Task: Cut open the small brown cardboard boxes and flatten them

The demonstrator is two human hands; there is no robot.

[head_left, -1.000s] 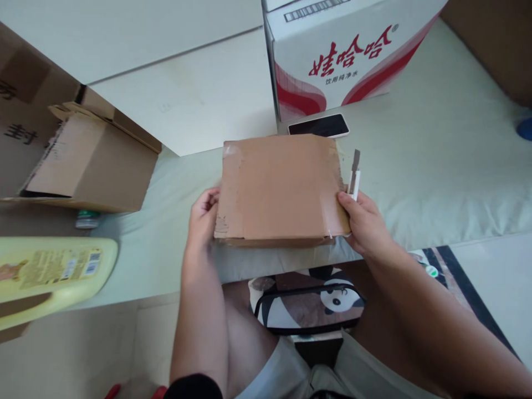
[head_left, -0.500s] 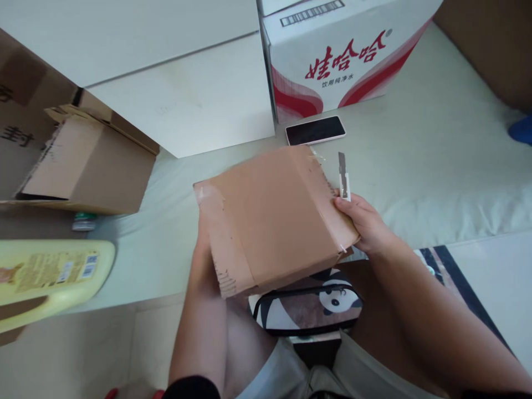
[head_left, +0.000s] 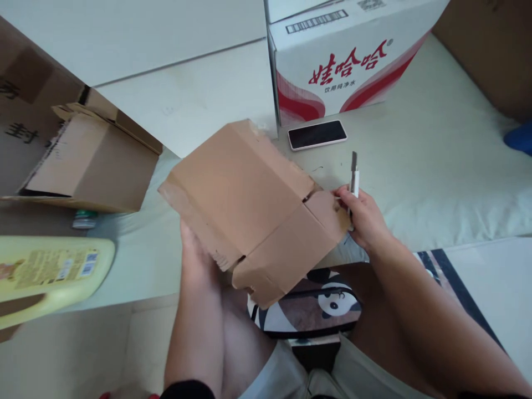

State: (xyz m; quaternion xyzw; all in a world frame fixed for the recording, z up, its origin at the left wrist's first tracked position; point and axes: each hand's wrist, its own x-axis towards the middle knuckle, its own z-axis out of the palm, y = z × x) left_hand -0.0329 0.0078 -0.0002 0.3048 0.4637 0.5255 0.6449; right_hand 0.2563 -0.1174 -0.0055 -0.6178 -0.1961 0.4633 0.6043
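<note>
A brown cardboard box (head_left: 245, 188), flattened and with ragged edges, is held up in front of me, its end flap (head_left: 286, 249) folded out towards my lap. My left hand (head_left: 193, 249) supports it from the left edge; the fingers are hidden behind the cardboard. In my right hand (head_left: 366, 219) is a white utility knife (head_left: 354, 180) with its blade out, pointing away from me. The thumb and fingertips of that hand also touch the right corner of the flap.
Beyond the cardboard lies a phone (head_left: 317, 134) before a white and red carton (head_left: 353, 72). A large white box (head_left: 187, 100) stands to its left. An opened brown box (head_left: 112, 160) and a yellow jug (head_left: 58, 271) are at far left. A panda-print pouch (head_left: 307, 310) sits between my legs.
The cardboard has turned and tilted, its far end shifting left, and its near end flap now shows folded out. My right hand keeps the knife, now turned slightly.
</note>
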